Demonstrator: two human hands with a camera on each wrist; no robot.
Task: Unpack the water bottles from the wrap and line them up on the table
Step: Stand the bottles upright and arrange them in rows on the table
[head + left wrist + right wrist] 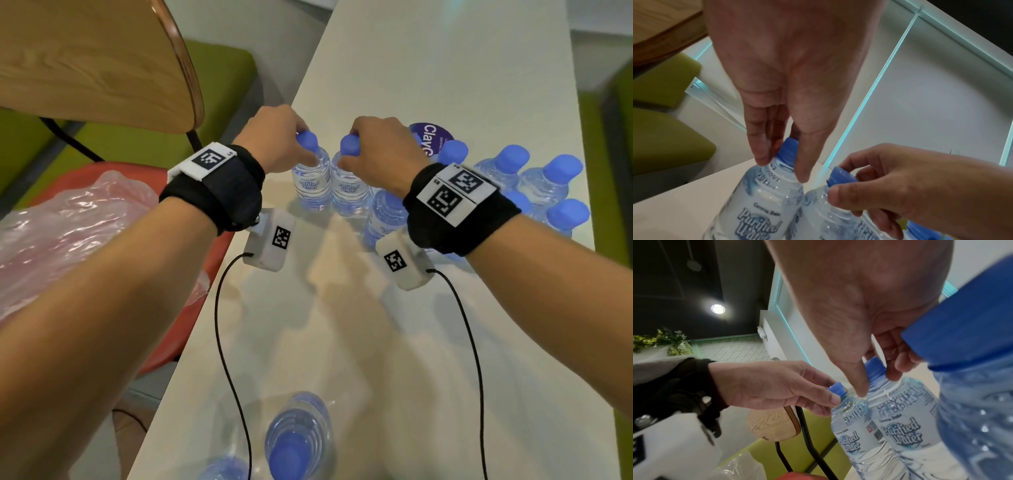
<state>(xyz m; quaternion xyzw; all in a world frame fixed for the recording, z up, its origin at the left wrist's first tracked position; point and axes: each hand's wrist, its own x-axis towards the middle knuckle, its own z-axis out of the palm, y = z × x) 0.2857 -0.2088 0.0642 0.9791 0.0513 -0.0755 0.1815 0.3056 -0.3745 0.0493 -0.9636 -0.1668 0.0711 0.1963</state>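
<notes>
Two small clear water bottles with blue caps stand upright and touching near the left edge of the white table (342, 325). My left hand (306, 144) grips the left bottle (311, 186) at its cap and neck; in the left wrist view the fingers (760, 146) close round the cap (788, 150). In the same way my right hand (349, 149) pinches the cap of the right bottle (350, 195). The right wrist view has the thumb (857, 379) beside that cap (876, 368).
Several more blue-capped bottles (513, 178) stand in a group at the right, behind my right wrist. Two bottles (298, 438) stand at the near edge. Crumpled clear wrap (68, 222) lies on a red chair at the left. A wooden chair back (85, 58) rises beyond it.
</notes>
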